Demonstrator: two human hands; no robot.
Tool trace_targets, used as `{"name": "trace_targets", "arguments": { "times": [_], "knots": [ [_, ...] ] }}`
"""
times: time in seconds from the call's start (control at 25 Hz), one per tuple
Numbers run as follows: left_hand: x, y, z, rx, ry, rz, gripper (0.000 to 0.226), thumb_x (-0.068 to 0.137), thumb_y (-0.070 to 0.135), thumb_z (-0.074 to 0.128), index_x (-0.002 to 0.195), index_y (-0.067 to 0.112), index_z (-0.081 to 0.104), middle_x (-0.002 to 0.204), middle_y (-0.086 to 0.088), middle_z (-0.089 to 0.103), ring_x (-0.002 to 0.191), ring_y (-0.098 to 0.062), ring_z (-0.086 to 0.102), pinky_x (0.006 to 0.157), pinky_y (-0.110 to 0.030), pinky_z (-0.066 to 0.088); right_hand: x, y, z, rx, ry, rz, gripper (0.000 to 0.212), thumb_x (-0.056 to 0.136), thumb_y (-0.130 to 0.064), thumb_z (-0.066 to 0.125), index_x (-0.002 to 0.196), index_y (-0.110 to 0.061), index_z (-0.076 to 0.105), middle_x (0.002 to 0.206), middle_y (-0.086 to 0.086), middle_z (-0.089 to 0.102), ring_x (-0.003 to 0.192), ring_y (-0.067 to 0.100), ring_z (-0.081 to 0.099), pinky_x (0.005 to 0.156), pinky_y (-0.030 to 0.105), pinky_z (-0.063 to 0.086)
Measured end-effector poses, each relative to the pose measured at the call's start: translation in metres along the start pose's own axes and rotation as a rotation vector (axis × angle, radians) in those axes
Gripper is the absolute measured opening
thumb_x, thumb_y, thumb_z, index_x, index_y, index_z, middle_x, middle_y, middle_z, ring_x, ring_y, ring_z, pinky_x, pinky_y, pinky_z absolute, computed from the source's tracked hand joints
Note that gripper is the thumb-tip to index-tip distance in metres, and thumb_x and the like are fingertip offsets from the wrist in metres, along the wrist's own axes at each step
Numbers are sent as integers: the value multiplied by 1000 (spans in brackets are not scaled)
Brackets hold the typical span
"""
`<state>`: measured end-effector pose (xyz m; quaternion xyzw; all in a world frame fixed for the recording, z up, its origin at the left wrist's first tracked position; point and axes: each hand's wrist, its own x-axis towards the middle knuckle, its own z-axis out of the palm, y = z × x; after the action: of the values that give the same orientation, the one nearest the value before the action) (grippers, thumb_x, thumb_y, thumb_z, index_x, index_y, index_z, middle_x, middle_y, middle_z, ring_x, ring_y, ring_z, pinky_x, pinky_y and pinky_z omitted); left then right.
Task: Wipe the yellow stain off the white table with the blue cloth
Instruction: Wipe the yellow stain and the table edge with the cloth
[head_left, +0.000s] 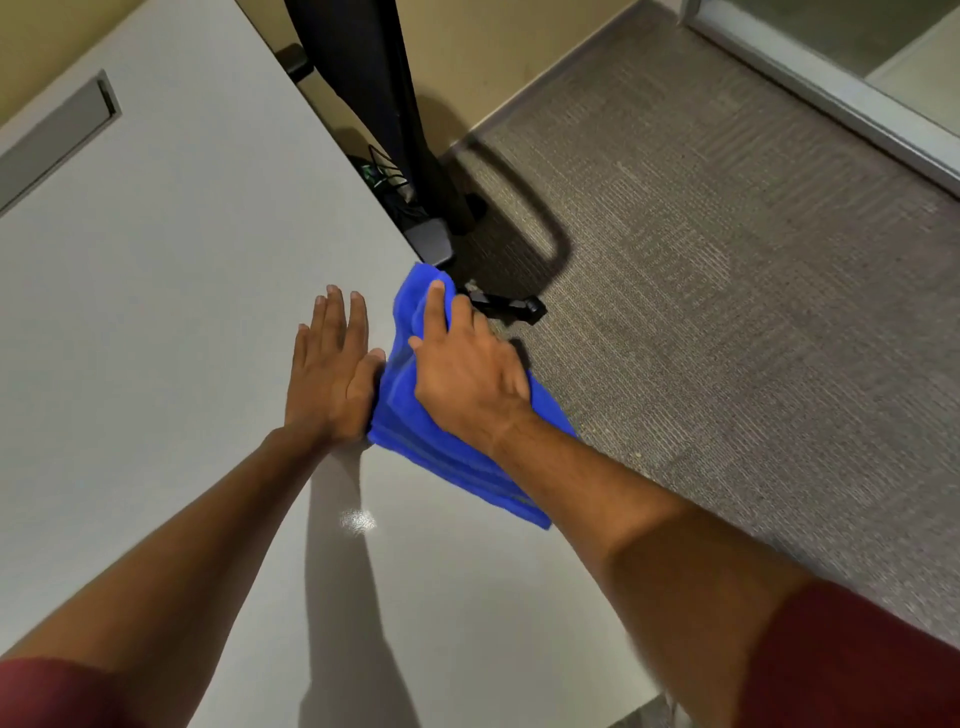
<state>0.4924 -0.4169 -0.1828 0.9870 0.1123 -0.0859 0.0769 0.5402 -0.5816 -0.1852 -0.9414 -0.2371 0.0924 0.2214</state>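
The blue cloth (415, 441) lies bunched along the right edge of the white table (171, 291), partly hanging over it. My right hand (462, 364) presses down on top of the cloth with its fingers spread and curled over the folds. Just left of the cloth, my left hand (332, 374) rests flat on the tabletop, fingers together, its thumb touching the cloth's edge. No yellow stain shows on the bare table; whatever is under the cloth is hidden.
A grey recessed panel (57, 140) is set in the table at the far left. Beyond the right edge stand a black stand (374, 104) with its foot (434, 239) and cables, on grey carpet (727, 312). A small shiny spot (357, 519) glints near my forearm.
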Motion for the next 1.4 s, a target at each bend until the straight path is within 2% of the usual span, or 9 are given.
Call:
{"name": "trace_targets", "arguments": {
  "times": [0.12,0.4,0.6,0.72,0.88,1.08,1.24,1.32,1.4],
  "knots": [
    [1,0,0,3,-14,17,72,92,45,11,156,14,1,164,-13,-7,152,-27,-9,120,-44,-4,4,3,0,8,-19,9,62,105,-37,29,154,-3,13,144,20,41,116,30,52,85,38,48],
    [3,6,-2,10,-43,-66,61,101,30,22,156,10,1,164,-18,-7,151,-33,-9,121,-50,-1,-110,33,-10,-31,0,49,60,105,-38,32,154,-5,20,136,16,48,104,26,57,77,34,50],
    [-35,24,1,-72,5,-101,67,95,33,18,154,5,7,163,-20,1,151,-36,-2,120,-52,2,-162,47,-12,-66,5,96,62,102,-41,34,151,-4,28,128,15,55,98,24,61,72,33,53],
    [-71,29,6,-77,23,-129,66,96,34,20,155,5,8,164,-19,1,151,-34,-2,120,-50,1,-146,42,-12,-25,-8,93,65,103,-41,32,153,0,20,133,18,50,112,29,57,80,37,52],
    [-124,22,11,-72,27,-185,68,96,39,19,155,7,5,164,-16,-3,151,-30,-5,119,-47,-1,-147,38,-13,18,-79,98,76,101,-48,33,154,0,9,153,25,30,142,38,32,103,48,43],
    [-187,27,24,-98,2,-238,69,96,42,16,155,10,0,165,-10,-8,151,-24,-9,121,-42,-4,-207,53,-19,2,-74,94,75,100,-48,35,154,-2,14,154,28,30,141,40,35,105,49,43],
    [-210,34,33,-113,-13,-242,68,96,40,17,156,11,0,165,-9,-9,151,-21,-10,121,-39,-6,-191,48,-21,5,-89,91,74,101,-47,31,155,-2,9,158,27,22,146,39,25,107,50,41],
    [-220,33,38,-108,-16,-243,68,96,40,17,155,11,-2,165,-8,-11,151,-20,-12,121,-37,-7,-186,47,-21,22,-65,73,70,101,-44,32,155,-3,14,159,25,22,146,38,25,106,49,41],
    [-231,31,45,-107,6,-243,69,96,40,18,155,11,-3,164,-8,-12,151,-19,-14,120,-35,-9,-197,49,-21,28,7,66,63,100,-39,37,151,-4,27,155,23,30,139,36,35,102,48,44]
  ]
}}
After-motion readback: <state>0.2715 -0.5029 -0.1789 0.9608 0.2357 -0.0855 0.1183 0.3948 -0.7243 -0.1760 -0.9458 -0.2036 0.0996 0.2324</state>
